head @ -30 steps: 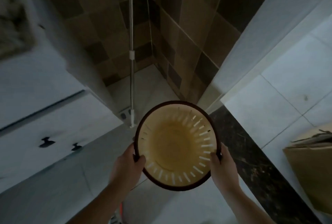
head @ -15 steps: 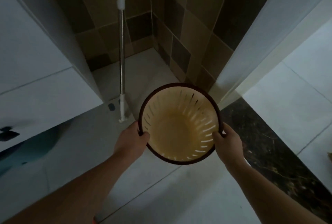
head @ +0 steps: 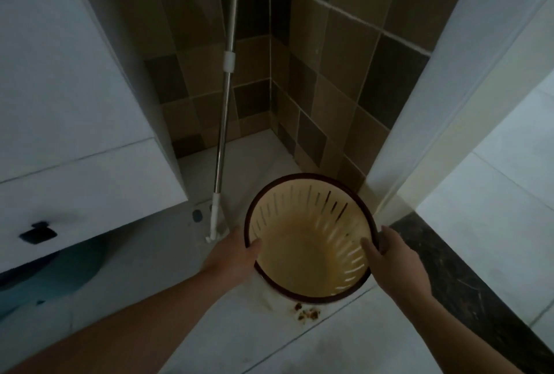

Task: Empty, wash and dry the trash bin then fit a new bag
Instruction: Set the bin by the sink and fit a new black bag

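Head view
Writing: no words or labels can be read on anything.
Bin: the trash bin point(head: 310, 235) is round and yellow with a dark brown rim and thin slots in its wall. It sits just below the middle, toward 5 o'clock, and looks bare inside.
Left hand: the left hand point(head: 230, 256) grips the rim at 9 o'clock, thumb inside.
Right hand: the right hand point(head: 392, 259) grips the rim at 3 o'clock, thumb inside.
Crumbs: small brown crumbs point(head: 305, 312) lie on the white floor point(head: 299, 349) at the bin's 6 o'clock.
Mop pole: a shiny mop pole point(head: 223, 121) leans in the tiled corner at 11 o'clock.
Change: the bin is now lower and closer to the floor than half a second ago, and the crumbs have come into sight.
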